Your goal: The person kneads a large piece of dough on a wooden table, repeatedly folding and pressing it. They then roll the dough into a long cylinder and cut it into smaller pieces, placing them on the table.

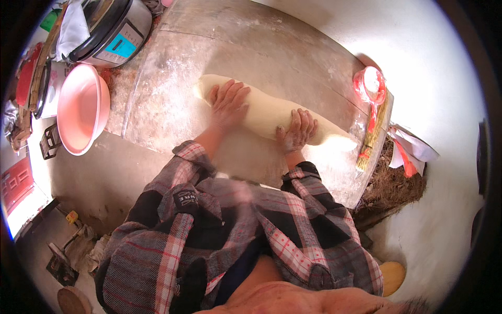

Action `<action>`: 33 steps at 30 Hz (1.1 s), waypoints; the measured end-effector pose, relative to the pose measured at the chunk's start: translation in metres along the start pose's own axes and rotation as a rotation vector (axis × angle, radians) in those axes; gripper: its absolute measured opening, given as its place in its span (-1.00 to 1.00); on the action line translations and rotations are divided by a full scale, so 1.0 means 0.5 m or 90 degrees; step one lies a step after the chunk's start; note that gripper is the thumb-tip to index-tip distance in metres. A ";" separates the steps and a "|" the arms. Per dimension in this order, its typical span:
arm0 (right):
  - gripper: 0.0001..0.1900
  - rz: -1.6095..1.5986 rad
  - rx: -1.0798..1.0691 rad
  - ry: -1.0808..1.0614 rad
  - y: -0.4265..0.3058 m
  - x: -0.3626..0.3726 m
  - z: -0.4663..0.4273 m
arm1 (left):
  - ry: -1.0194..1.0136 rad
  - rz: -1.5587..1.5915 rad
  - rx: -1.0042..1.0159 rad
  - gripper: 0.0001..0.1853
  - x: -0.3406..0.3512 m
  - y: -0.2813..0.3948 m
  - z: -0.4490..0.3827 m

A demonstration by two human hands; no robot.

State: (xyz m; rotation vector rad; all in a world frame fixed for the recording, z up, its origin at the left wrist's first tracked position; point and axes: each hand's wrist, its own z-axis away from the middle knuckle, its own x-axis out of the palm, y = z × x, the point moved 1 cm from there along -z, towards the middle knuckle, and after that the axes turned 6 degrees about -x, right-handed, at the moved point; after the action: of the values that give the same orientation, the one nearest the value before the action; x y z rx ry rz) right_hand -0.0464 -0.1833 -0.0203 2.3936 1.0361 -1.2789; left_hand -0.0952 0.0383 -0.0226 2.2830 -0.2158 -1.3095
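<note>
A long, thick roll of pale dough (270, 112) lies slantwise on the floured board (172, 82) before me. My left hand (231, 103) rests on top of the roll near its left end, fingers slightly spread over the far side. Over the right part of the dough lies my right hand (298, 131), fingers bent across its top and thumb at the near side. Both hands press on the dough, and neither is closed around it. The roll narrows at its right end.
A pink plastic basin (102, 106) and an electric cooker (121, 43) stand at the left. On the right edge of the board lie a red dipper (370, 84) holding white powder and a straw brush (366, 153). A white wall (427, 78) borders the right side.
</note>
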 end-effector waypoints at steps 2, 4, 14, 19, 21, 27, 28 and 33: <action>-0.42 -0.023 0.021 -0.052 0.022 0.009 -0.042 | -0.007 0.022 0.002 -0.63 0.003 0.001 -0.043; -0.50 -0.029 0.015 -0.073 0.047 0.018 -0.084 | -0.011 0.031 0.003 -0.63 0.017 -0.003 -0.082; -0.48 -0.047 0.290 -0.408 0.120 0.086 -0.254 | -0.262 -0.142 0.003 -0.63 0.071 -0.023 -0.278; -0.41 -0.380 0.332 -0.577 0.084 0.089 -0.272 | -0.497 -0.211 -0.125 -0.39 0.029 -0.043 -0.324; -0.45 -0.155 0.049 -0.530 0.006 0.072 -0.209 | -0.558 -0.263 -0.083 -0.34 -0.031 -0.087 -0.246; -0.55 -0.133 0.027 -0.183 -0.151 -0.058 -0.037 | -0.030 -0.057 0.041 -0.60 -0.194 -0.117 0.124; -0.56 -0.142 0.008 -0.143 -0.164 -0.070 -0.020 | 0.042 -0.067 0.037 -0.62 -0.190 -0.099 0.165; -0.58 -0.169 -0.066 -0.002 -0.159 -0.049 -0.033 | 0.031 -0.019 -0.004 -0.70 -0.177 -0.104 0.164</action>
State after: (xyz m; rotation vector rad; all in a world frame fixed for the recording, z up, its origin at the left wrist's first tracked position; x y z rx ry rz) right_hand -0.0994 -0.1291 0.0183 2.2330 1.4203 -1.2748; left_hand -0.2166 0.0882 -0.0146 2.3184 -0.1617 -1.2647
